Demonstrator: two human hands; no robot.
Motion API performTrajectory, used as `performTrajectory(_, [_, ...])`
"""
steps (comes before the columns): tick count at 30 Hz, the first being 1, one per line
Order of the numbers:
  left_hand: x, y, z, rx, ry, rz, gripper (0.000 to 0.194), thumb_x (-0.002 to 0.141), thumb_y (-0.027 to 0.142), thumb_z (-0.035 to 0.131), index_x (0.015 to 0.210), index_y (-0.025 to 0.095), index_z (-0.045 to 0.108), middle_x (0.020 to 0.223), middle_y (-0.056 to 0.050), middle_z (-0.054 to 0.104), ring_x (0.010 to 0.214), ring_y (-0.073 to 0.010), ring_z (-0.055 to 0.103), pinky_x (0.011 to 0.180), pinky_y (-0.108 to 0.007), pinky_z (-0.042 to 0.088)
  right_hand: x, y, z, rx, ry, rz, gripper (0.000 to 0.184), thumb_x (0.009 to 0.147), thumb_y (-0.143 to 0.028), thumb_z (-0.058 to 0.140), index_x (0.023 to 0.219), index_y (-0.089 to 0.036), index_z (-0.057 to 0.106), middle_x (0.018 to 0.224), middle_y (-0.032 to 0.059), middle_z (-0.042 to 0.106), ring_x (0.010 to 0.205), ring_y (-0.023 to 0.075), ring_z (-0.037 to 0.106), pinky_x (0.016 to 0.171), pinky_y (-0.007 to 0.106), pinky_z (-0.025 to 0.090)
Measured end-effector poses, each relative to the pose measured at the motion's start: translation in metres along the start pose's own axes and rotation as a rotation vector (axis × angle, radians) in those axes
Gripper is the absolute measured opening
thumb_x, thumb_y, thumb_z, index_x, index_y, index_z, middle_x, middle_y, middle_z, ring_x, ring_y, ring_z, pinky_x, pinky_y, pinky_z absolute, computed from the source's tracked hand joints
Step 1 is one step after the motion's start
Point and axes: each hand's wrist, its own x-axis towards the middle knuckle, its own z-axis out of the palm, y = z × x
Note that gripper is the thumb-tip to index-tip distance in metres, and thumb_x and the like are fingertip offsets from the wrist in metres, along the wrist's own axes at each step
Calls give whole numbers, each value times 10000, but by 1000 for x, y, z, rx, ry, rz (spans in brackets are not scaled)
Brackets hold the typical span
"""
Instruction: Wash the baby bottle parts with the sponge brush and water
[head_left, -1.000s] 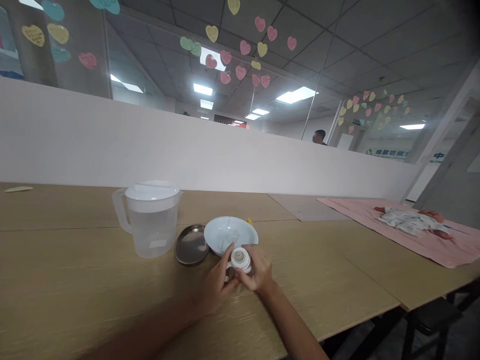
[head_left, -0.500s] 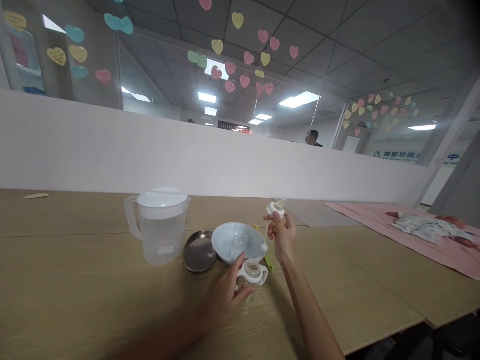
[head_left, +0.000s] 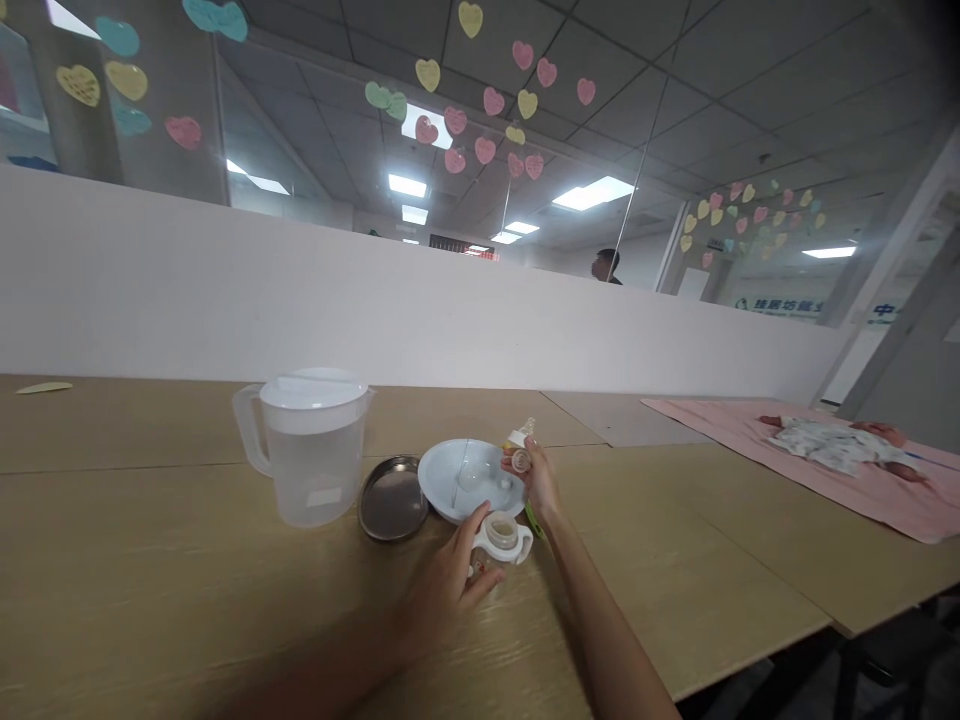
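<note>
My left hand [head_left: 450,583] is wrapped round a small clear baby bottle [head_left: 501,540] with white handles, standing open-topped on the wooden table [head_left: 187,560]. My right hand [head_left: 534,478] pinches the bottle's nipple cap [head_left: 519,443], with its straw hanging down, over the right edge of a white bowl [head_left: 463,480]. A green-and-yellow utensil [head_left: 531,516] lies beside the bowl, partly hidden by my right wrist.
A clear lidded pitcher of water [head_left: 309,447] stands left of a round metal lid [head_left: 391,497]. A baby doll [head_left: 836,441] lies on a pink cloth [head_left: 780,445] at the right. A white partition [head_left: 375,300] runs behind the table; a person's head shows beyond it.
My right hand took the nipple cap with its straw off the bottle, lifted it, and has now lowered it over the white bowl. My left hand stayed on the bottle.
</note>
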Motion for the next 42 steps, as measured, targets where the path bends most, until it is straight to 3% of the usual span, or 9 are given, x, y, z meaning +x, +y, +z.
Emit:
performTrajectory(4, [0,0,0,13,13,24,608,839,328,543,1398,235,321,1335,-99,516,1175,-247,519,972,-402,447,-4,2,0,-108,13,-25,511,662,-655,611,829,-172,586,780,50,697,684,188,650,633,294,509])
performTrajectory(9, [1,-1,1,2,21,27,603,840,323,539,1393,222,321,1328,-106,520,1169,-248,522,977,-404,440,-13,-2,1,-296,-107,-38,523,669,-663,599,854,-174,594,769,68,706,773,213,659,696,295,474])
performTrajectory(15, [4,-4,3,-24,50,36,541,804,291,586,1312,226,415,1307,-86,537,1187,-240,507,1008,-391,415,-14,-4,1,-356,-158,-37,569,626,-697,598,847,-173,607,783,55,699,758,211,652,679,290,465])
performTrajectory(20, [6,2,-2,-32,62,17,530,770,314,630,1273,284,467,1251,-39,582,1118,-250,558,942,-368,468,-14,-6,-3,-442,-196,-70,534,703,-676,542,881,-176,600,811,53,692,752,199,642,701,292,450])
performTrajectory(27, [10,17,-14,88,6,62,704,723,364,683,1350,242,390,1327,-96,512,1189,-296,495,998,-448,406,-21,-12,-4,-787,-175,-297,425,776,-617,486,795,-208,600,748,16,664,758,196,589,829,380,411])
performTrajectory(35, [36,49,-65,156,172,39,515,855,438,500,1306,198,439,1325,-100,505,1213,-270,459,1035,-428,355,-36,-43,11,-311,-89,-257,450,666,-496,691,962,-170,598,962,78,674,905,223,617,799,352,486])
performTrajectory(37, [39,59,-77,106,202,-14,535,852,468,494,1318,211,437,1332,-96,506,1188,-270,485,1000,-422,393,-53,-60,18,-310,-158,-306,463,621,-436,749,982,-184,606,1022,78,662,958,227,610,840,359,488])
performTrajectory(39, [39,68,-83,17,187,-24,553,842,485,508,1317,208,459,1332,-93,517,1167,-266,510,964,-395,428,-74,-78,27,-327,-360,-310,461,635,-403,753,1027,-207,612,1039,71,663,942,216,623,829,356,507])
performTrajectory(42, [34,80,-87,-97,147,79,474,864,468,486,1245,196,559,1247,-77,599,1110,-236,563,925,-343,458,-104,-100,40,-293,-539,-343,464,635,-387,764,1050,-230,626,1068,63,659,959,217,625,847,361,515])
